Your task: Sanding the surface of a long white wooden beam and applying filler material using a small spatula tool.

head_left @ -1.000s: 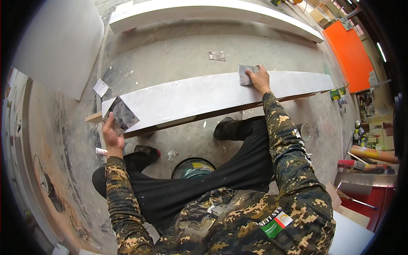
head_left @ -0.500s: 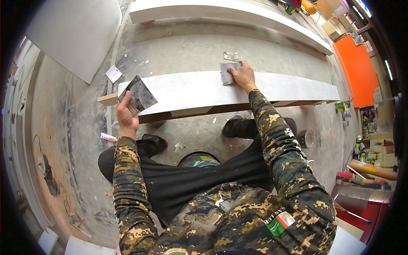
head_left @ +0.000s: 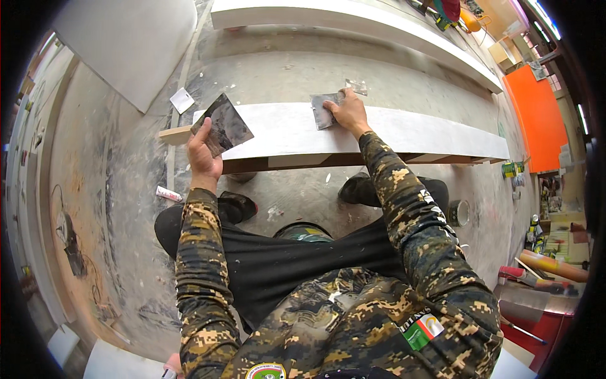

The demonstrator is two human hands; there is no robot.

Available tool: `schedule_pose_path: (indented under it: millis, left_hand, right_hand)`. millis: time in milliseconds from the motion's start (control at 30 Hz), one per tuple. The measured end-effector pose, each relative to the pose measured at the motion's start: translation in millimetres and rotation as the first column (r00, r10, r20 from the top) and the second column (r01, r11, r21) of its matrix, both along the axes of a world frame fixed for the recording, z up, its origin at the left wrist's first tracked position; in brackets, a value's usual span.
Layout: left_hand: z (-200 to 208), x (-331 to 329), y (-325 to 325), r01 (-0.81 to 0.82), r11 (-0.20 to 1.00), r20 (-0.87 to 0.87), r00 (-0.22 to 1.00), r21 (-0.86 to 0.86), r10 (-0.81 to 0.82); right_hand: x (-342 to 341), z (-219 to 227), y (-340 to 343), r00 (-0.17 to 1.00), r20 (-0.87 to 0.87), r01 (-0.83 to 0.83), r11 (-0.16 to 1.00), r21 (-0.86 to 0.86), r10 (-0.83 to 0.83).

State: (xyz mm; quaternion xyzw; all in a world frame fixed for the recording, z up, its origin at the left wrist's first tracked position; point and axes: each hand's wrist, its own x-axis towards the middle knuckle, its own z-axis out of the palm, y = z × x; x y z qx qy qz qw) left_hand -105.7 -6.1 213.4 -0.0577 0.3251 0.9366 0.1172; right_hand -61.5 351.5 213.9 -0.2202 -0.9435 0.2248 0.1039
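My left hand (head_left: 205,155) grips a dark, smeared square plate (head_left: 230,126), tilted above the left end of a long white board (head_left: 278,129). The thumb lies across the plate's near edge. In my right hand (head_left: 351,115) is a thin grey putty scraper (head_left: 321,112), its flat blade at the board's white top face, around the middle of its length. Whether the whole blade edge touches the surface is hard to tell. The board's hollow brown underside shows along its near side, and a wooden strip (head_left: 175,134) sticks out at its left end.
Beyond lies a second long white board (head_left: 353,20). A large pale sheet (head_left: 129,47) is at the far left, an orange panel (head_left: 535,120) at the right. A bucket (head_left: 303,231) stands between my legs; a white tube (head_left: 168,193) and a can (head_left: 459,213) lie nearby.
My right hand has slid the scraper leftward along the white board. The left hand keeps the plate over the board's left end, while the whole view has shifted slightly.
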Motion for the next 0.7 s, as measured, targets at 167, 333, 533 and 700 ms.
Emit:
schedule_pose_path:
  millis: [167,333,533,700]
  left_hand:
    - [-3.7,-2.0,-2.7,-0.003,1.000,-0.010,1.000,-0.008,0.002]
    - [-5.8,-4.0,-4.6,-0.016,1.000,-0.011,1.000,0.018,0.016]
    - [2.1,-1.5,-1.8,-0.041,0.999,-0.011,0.999,0.006,0.041]
    - [8.4,0.5,-9.4,-0.079,0.996,0.029,0.997,0.032,0.078]
  right_hand:
    - [-6.6,3.4,-16.8,0.998,0.045,-0.036,0.999,-0.002,0.036]
    - [-15.3,3.6,-49.0,0.994,0.073,-0.085,0.996,-0.016,0.086]
    - [-13.5,8.1,-107.2,0.976,0.080,-0.193,0.976,-0.100,0.202]
    - [24.5,5.8,-145.6,0.827,0.078,-0.539,0.824,-0.176,0.557]
